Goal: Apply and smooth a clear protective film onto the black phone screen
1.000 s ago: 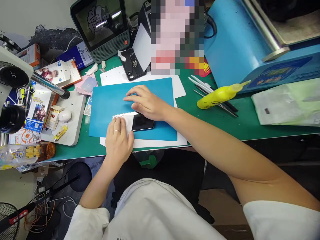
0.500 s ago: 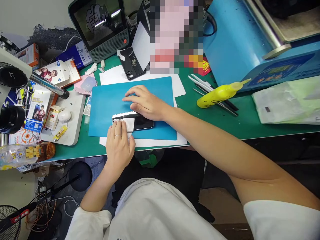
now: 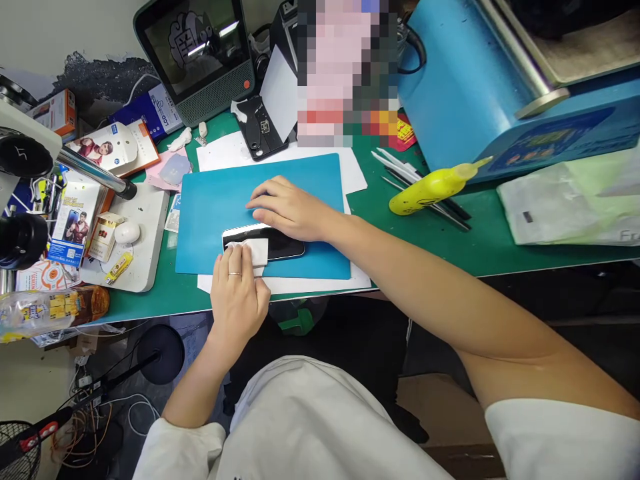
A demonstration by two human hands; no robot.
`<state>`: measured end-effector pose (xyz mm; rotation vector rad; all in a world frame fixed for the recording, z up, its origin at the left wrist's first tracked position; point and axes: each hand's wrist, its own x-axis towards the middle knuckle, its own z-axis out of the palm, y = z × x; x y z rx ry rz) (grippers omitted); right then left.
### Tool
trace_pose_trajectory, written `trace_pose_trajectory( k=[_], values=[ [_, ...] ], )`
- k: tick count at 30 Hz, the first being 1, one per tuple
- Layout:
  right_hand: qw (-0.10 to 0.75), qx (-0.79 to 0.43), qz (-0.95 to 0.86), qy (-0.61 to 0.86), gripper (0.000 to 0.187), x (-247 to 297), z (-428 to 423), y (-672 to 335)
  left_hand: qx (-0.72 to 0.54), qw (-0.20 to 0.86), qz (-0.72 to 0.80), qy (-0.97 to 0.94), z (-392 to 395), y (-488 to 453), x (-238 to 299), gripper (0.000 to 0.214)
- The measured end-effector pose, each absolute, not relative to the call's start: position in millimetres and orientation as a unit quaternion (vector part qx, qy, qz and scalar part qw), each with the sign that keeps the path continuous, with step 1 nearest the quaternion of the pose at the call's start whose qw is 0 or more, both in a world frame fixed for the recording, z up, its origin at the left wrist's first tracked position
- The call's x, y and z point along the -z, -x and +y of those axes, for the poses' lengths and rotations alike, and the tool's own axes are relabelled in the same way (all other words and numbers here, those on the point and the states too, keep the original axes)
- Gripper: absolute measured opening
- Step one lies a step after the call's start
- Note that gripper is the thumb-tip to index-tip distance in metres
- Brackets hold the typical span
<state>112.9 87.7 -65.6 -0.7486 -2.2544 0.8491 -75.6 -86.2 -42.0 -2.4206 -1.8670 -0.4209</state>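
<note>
A phone with a dark screen and a pale edge lies flat on the blue mat. My left hand, with a ring on one finger, presses a folded white tissue onto the phone's left part. Its fingertips partly cover the tissue. Over the phone's upper right part, my right hand is open, fingers loosely apart and nothing in them. Whether it touches the phone or mat I cannot tell.
White paper lies under the mat. At right are a yellow squeeze bottle, pens and a blue machine. A black phone part and a screen device stand behind. Left are boxes and a clear bottle.
The view has shifted slightly. My right hand's fingers have drawn a little closer together. My left hand stays on the tissue at the phone's left part.
</note>
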Motion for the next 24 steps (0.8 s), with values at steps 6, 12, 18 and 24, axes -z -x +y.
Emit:
trace_pose_trajectory(
  k=[6, 12, 18, 24],
  values=[
    [0.283, -0.294, -0.875, 0.262, 0.052, 60.7, 88.5, -117.8, 0.137, -0.014, -0.602, 0.786, -64.8, 75.3, 45.3, 0.059],
    [0.195, -0.254, -0.919, 0.231, 0.085, 56.4, 78.8, -151.3, 0.134, 0.026, -0.599, 0.789, -73.5, 79.1, 46.3, 0.061],
    [0.184, -0.232, -0.924, 0.241, 0.090, 61.4, 70.0, -167.3, 0.135, 0.012, -0.600, 0.789, -91.7, 79.5, 41.0, 0.063],
    [0.180, -0.229, -0.920, 0.263, 0.091, 60.1, 76.1, -177.8, 0.119, -0.011, -0.585, 0.802, -48.1, 68.1, 41.1, 0.056]
  ],
)
